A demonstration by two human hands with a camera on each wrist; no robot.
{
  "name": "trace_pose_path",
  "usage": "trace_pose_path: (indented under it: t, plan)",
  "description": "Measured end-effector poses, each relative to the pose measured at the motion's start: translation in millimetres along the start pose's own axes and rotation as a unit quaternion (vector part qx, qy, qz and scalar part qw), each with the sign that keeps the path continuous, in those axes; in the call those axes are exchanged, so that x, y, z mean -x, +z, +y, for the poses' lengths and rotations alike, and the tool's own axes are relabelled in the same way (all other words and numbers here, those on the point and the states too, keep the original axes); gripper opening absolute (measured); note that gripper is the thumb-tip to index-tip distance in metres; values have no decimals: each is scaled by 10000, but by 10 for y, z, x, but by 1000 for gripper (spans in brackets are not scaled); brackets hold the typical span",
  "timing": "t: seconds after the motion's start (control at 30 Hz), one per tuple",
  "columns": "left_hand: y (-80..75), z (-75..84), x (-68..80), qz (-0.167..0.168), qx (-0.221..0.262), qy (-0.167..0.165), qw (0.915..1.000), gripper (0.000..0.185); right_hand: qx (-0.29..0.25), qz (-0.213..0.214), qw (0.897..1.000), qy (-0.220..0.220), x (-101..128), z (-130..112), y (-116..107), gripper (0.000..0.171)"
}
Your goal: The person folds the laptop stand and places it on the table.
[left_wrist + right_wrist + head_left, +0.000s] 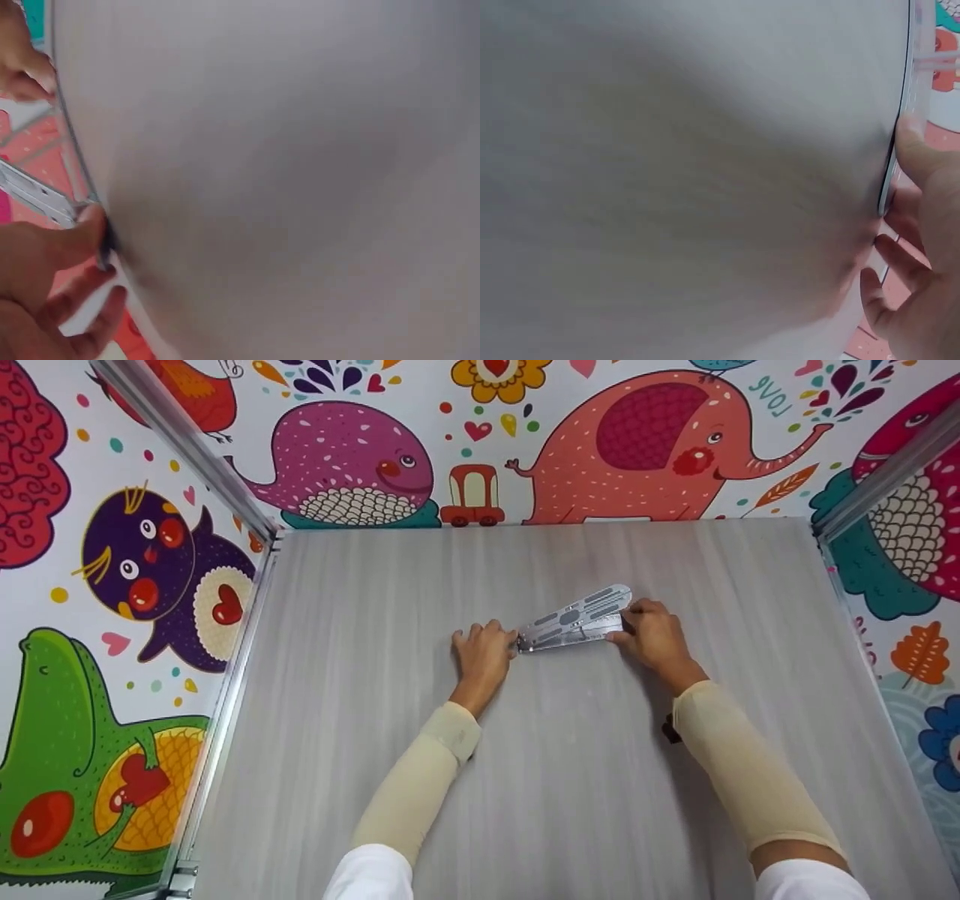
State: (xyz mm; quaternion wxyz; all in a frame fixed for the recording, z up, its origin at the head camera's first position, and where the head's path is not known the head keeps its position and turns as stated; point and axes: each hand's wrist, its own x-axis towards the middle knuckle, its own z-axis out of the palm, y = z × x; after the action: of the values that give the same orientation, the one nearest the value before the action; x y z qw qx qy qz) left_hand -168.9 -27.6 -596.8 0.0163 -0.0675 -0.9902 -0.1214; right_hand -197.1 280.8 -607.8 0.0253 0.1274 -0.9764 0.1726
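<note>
Fanned metal gauge — left hand, right hand at its ends

Grey wood-grain table — walled by cartoon-animal panels, with what look like metal corner rails.

The head view looks steeply down on the table; both wrist views skim that tabletop closely.

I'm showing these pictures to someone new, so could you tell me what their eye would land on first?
Most likely the fan of flat metal blades at the middle of the grey table. The left hand grips its narrow pivot end, while the right hand holds the spread end. Around the table stand bright cartoon animal walls, with a pink elephant straight behind.
</note>
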Motion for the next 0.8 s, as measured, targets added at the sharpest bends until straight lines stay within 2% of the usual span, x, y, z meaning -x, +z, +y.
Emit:
trace_pose_path:
  t: [0.13, 0.27, 0.43, 0.57, 0.8]
  plan:
    - [-27, -120, -196, -159, 220, 200, 9994, 33, 57, 396, 9991, 133, 106, -60, 35, 56]
    - [-42, -173, -343, -251, 249, 367, 9987, 35, 133, 614, 9977, 258, 213, -110, 61, 48]
    - [-7, -214, -453, -148, 229, 486, 9984, 36, 321, 905, 9953, 135, 368, -146, 89, 42]
    - [23, -246, -528, -111, 290, 420, 9986, 34, 475, 1085, 9930, 44, 488, -210, 102, 36]
    - [-1, -280, -634, -23, 274, 520, 9983, 29, 663, 1016, 9917, 427, 575, -377, 142, 35]
